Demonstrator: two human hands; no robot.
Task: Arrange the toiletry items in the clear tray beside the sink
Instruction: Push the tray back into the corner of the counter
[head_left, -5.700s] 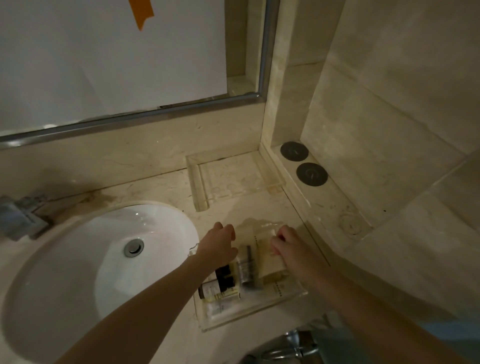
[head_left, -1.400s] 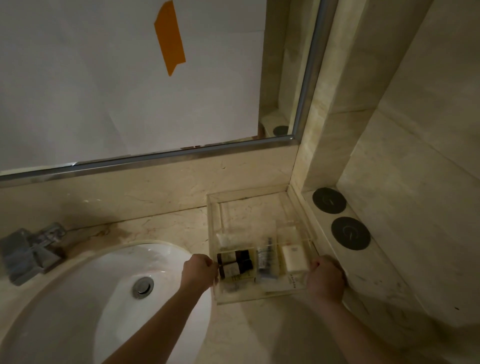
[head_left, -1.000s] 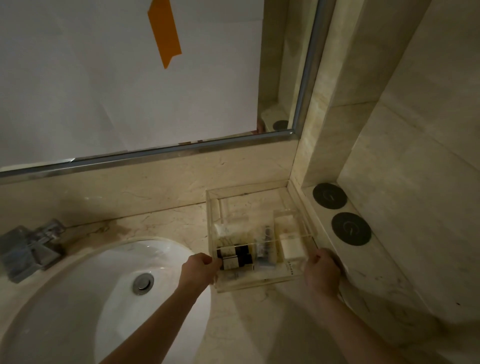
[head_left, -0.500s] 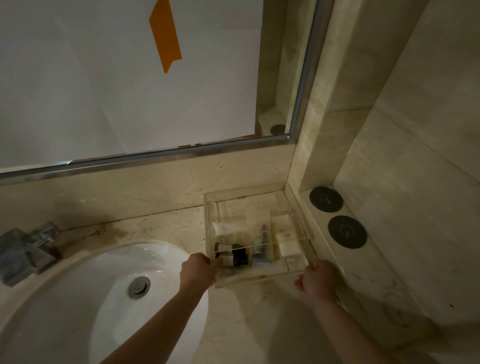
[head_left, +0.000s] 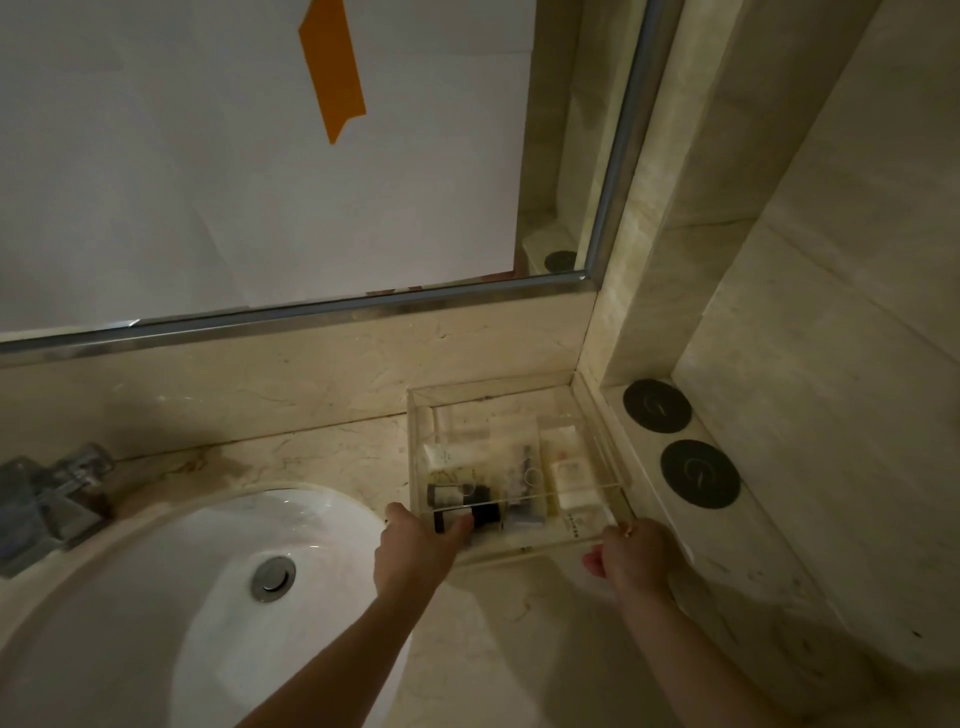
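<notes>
Since the earlier frames, the clear tray (head_left: 519, 387) had been slid rearward into the counter corner, its back rim against the backsplash. Toiletry items (head_left: 485, 499) lay grouped toward its front. Left hand (head_left: 415, 551) gripped the front-left corner, fingers curled; right hand (head_left: 636, 558) appeared closed at the front-right corner, though contact was unclear. Rearward room was exhausted; the sink (head_left: 156, 597) bordered the left.

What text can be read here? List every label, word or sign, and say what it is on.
None can be read.
Clear tray, front wall: a small vertical line of print, too small.
White packet: faint mark, blurred.
Dark bottles: pale labels, blurred.
Two black discs: a pale curved symbol each, no letters.
</notes>
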